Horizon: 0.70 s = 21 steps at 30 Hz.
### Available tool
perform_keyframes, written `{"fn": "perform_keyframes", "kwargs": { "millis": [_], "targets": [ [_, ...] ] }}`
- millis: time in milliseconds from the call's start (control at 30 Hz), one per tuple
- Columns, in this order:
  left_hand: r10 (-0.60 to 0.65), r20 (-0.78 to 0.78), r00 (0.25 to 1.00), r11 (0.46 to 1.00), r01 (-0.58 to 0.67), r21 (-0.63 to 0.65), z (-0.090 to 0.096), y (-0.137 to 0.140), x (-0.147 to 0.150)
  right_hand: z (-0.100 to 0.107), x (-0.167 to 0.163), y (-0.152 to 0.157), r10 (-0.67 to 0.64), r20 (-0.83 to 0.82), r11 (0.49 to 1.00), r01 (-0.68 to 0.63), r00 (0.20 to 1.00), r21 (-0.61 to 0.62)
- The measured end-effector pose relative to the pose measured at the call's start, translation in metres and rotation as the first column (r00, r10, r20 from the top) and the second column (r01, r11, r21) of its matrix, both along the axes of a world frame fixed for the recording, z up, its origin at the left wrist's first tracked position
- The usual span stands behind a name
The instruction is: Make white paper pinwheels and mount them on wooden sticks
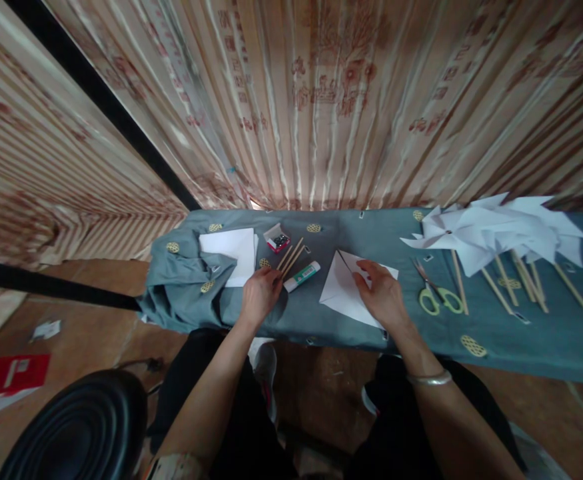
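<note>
My left hand (261, 293) is closed at the lower ends of several thin wooden sticks (291, 257), its fingertips pinched on a stick. Just right of it lies a green-and-white box (302, 276), with a small open box of dark pins (276, 239) behind. A square sheet of white paper (338, 287), with lines running in from its corners, lies turned on the cloth. My right hand (381, 293) rests over the right part of this sheet, thumb and fingers apart. To its right are green-handled scissors (438, 297), blades pointing away.
White paper pinwheels (501, 233) on wooden sticks are piled at the right of the cloth-covered table (546, 347). A stack of white paper (238, 250) lies at the left, partly under a cloth fold. A black round stool (78, 433) stands at lower left; a patterned curtain (321, 100) hangs behind.
</note>
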<state>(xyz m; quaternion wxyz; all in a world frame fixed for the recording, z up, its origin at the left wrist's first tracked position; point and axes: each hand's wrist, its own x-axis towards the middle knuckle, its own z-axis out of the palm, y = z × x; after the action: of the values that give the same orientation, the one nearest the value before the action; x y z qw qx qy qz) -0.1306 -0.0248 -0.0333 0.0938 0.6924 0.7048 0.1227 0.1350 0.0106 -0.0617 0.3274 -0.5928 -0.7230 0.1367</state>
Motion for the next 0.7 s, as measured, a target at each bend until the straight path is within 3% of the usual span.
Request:
{"fn": "perform_keyframes", "kwargs": {
  "millis": [133,300,467,600,700],
  "targets": [
    [-0.013,0.042,0.999,0.997,0.01,0.074,-0.004,0.0,-0.003,-0.001,-0.001,0.0,0.005,0.001,1.0,-0.005,1.0,-0.004],
    [-0.151,0.139,0.979,0.967,0.117,0.229,-0.012,0.0,-0.001,-0.002,-0.001,0.0,0.016,0.024,1.0,-0.016,1.0,0.023],
    [-0.244,0.021,0.97,0.957,0.237,0.164,-0.014,-0.001,0.007,-0.002,-0.002,0.0,0.027,0.009,0.999,-0.028,1.0,0.025],
    [-0.219,-0.042,0.975,0.965,0.223,0.137,-0.013,0.001,0.013,0.002,-0.005,-0.002,0.025,-0.01,1.0,-0.025,1.0,0.002],
    [-0.193,0.027,0.981,0.968,0.186,0.167,-0.012,0.002,0.017,0.007,-0.007,-0.005,0.023,-0.06,0.999,-0.025,0.998,-0.029]
  ]
}}
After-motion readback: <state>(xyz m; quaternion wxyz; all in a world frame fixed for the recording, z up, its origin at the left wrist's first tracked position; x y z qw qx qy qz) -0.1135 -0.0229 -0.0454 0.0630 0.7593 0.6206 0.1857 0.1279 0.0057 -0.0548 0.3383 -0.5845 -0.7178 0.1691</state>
